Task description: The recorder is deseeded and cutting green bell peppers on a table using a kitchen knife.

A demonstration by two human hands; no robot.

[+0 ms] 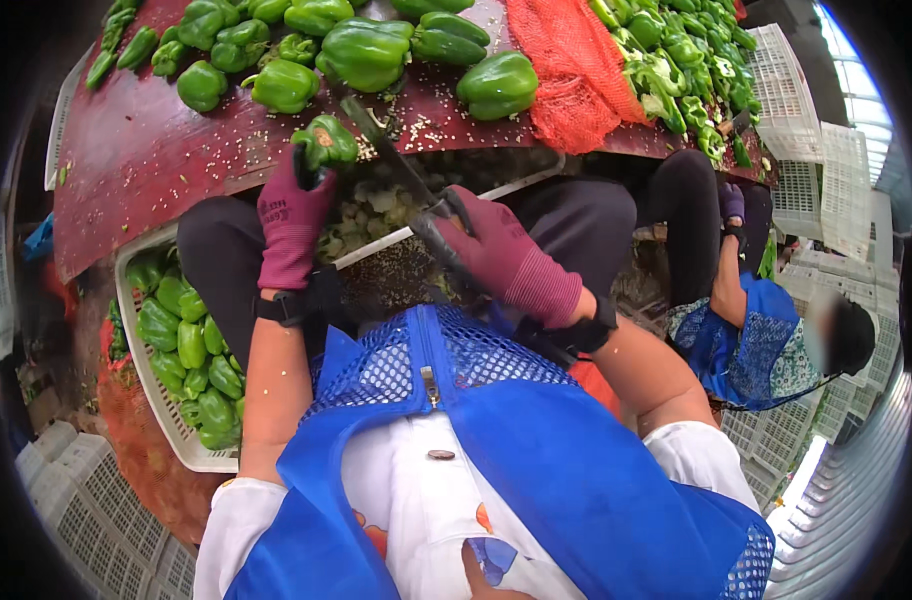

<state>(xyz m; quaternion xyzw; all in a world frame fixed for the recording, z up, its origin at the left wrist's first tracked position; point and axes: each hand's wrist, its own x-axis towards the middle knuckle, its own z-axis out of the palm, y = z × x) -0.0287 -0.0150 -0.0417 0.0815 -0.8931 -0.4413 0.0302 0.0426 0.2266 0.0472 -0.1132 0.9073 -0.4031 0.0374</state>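
My left hand [294, 220], in a purple knit glove with dark fingertips, grips a green bell pepper [328, 142] at the near edge of the dark red table. The pepper's brownish, cut-looking end faces up. In my gloved right hand [496, 250] is a knife [388, 150] with a dark handle. Its blade points up and left, just right of the held pepper. Whole green bell peppers [366, 54] lie beyond my hands on the tabletop [156, 165], among scattered pale seeds.
Below the table edge, a white crate [456, 205] holds pale scraps. Another white crate [181, 440] of green peppers [191, 345] stands at my left. Red mesh netting [561, 75] separates the whole peppers from a heap of cut peppers [676, 60]. A co-worker [751, 320] sits at right, near stacked crates [844, 190].
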